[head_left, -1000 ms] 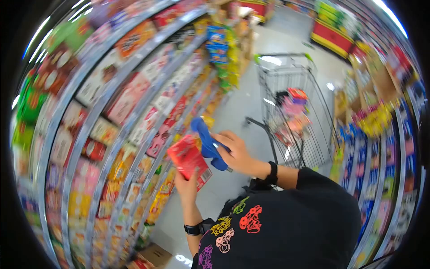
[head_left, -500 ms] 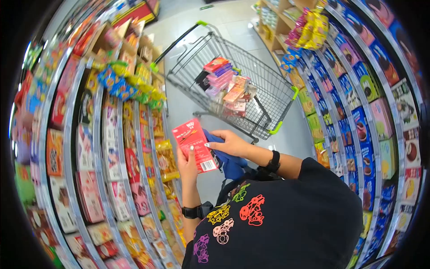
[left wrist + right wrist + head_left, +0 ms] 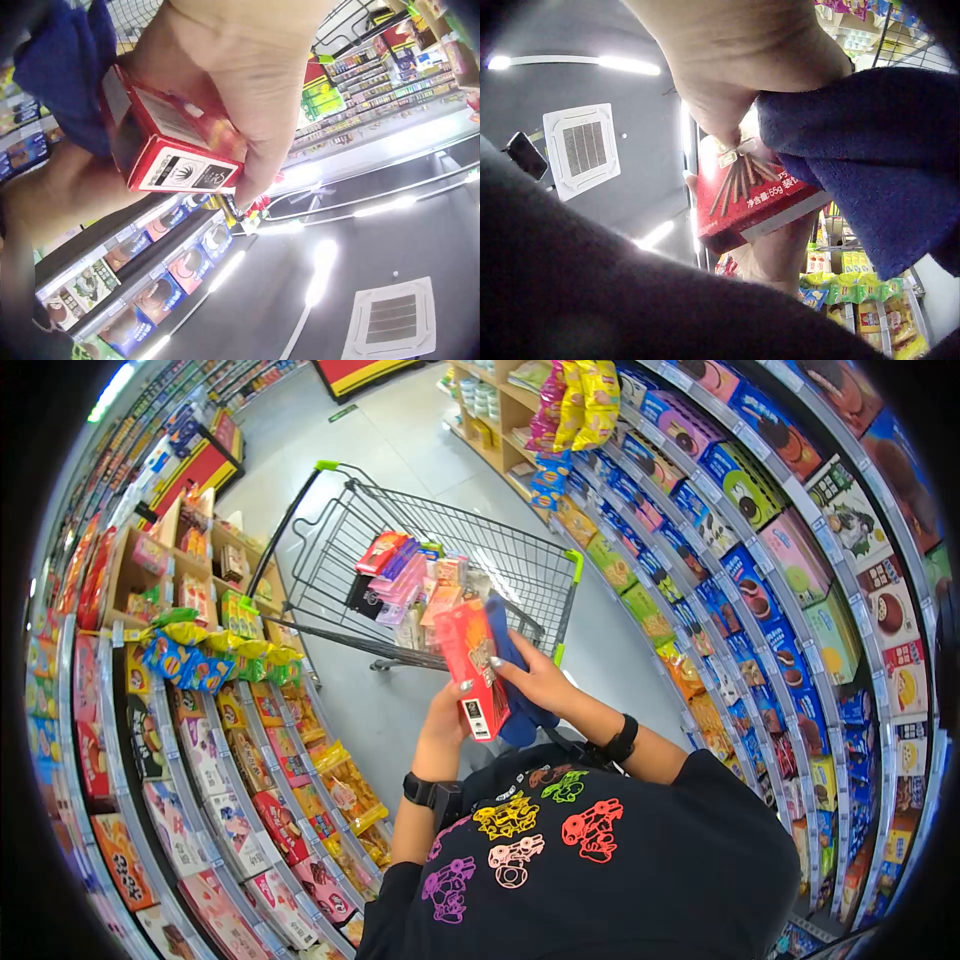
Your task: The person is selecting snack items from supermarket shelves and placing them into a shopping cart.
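Observation:
A slim red box of biscuit sticks is held up in front of the body, its end panel with a printed label tilted toward me. My left hand grips its near left side, thumb across it. On the other side, my right hand has its thumb on the box's face and holds a blue cloth along the box. In the right wrist view the cloth hangs from that hand, and stick pictures show on the box. The left wrist view shows the box's labelled end.
Beyond the hands stands a wire shopping cart with a pile of snack packs in it. Packed snack shelves run along the left and right. Hanging snack bags jut out at the left shelf end.
The head view has swung right, so the cart sits farther left in it. The box has turned from its barcode side to its stick-picture side, with both hands still on it.

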Available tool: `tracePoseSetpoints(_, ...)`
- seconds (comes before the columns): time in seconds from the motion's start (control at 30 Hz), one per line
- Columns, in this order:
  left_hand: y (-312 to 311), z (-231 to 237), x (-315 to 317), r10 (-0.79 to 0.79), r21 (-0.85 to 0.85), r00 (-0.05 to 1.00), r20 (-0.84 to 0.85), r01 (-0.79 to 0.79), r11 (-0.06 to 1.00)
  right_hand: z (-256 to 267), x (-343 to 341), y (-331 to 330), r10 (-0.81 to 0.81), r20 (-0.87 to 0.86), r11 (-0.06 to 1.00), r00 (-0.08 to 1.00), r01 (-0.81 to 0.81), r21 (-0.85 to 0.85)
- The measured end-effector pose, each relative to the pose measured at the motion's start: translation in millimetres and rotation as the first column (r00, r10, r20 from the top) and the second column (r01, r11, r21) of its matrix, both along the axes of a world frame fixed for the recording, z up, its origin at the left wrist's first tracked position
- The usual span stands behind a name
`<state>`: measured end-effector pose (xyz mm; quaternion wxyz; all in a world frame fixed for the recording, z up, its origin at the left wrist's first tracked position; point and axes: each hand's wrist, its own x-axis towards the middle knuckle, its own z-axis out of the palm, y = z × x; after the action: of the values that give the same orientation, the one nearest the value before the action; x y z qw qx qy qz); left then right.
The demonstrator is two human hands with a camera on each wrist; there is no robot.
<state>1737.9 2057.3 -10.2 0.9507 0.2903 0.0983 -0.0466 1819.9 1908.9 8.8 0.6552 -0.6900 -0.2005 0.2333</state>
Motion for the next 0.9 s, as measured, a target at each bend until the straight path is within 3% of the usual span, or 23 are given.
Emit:
tracePoseSetpoints(0.1,3,-5,25,-0.02,-0.056,0.999,-0.049,0.018,0.998,13,10,-7,0.078,-0.294,0.974,0.953,-0.009,0.228)
tracePoseSetpoints(0.2,11,2,57,-0.069,-0.216,0.994,-0.09,0.048,0.975,-10,31,-7,0.081,-0.564,0.957,0.822,0.094,0.273)
tracePoseSetpoints(0.3,30,-33,88,-0.177,-0.025,0.964,-0.201,0.176,0.984,-34,54,1,0.007,-0.724,0.938,0.69,0.247,0.244)
tracePoseSetpoints(0.33,32,-38,99,-0.081,0.145,0.977,-0.195,0.111,0.983,-49,64,2,-0.036,-0.754,0.929,0.656,0.299,0.216)
tracePoseSetpoints(0.43,47,-82,140,-0.164,0.151,0.957,-0.24,0.204,0.967,-105,105,17,-0.153,-0.854,0.919,0.497,0.389,0.062)
tracePoseSetpoints(0.53,64,-176,187,-0.204,0.49,0.876,-0.436,0.422,0.763,-174,150,36,-0.209,-0.93,0.914,0.301,0.399,-0.076)
tracePoseSetpoints(0.6,75,-215,209,-0.283,0.629,0.834,-0.473,0.545,0.555,-215,164,48,-0.323,-0.895,0.881,0.307,0.443,-0.166)
tracePoseSetpoints(0.7,71,-332,220,-0.207,0.7,0.733,-0.648,0.68,0.218,-275,172,63,-0.58,-0.744,0.788,0.333,0.459,-0.409)
tracePoseSetpoints(0.73,74,-338,229,-0.319,0.51,0.584,-0.746,0.81,0.29,-296,171,68,-0.668,-0.666,0.734,0.332,0.442,-0.515)
tracePoseSetpoints(0.77,76,-334,236,-0.373,0.395,0.544,-0.752,0.824,0.406,-314,173,71,-0.743,-0.577,0.668,0.339,0.424,-0.611)
tracePoseSetpoints(0.83,79,-314,242,-0.471,0.117,0.47,-0.746,0.789,0.603,-321,172,79,-0.747,-0.588,0.662,0.309,0.428,-0.616)
tracePoseSetpoints(0.9,82,-325,251,-0.495,0.028,0.416,-0.763,0.786,0.618,-361,164,79,-0.731,-0.617,0.674,0.291,0.445,-0.59)
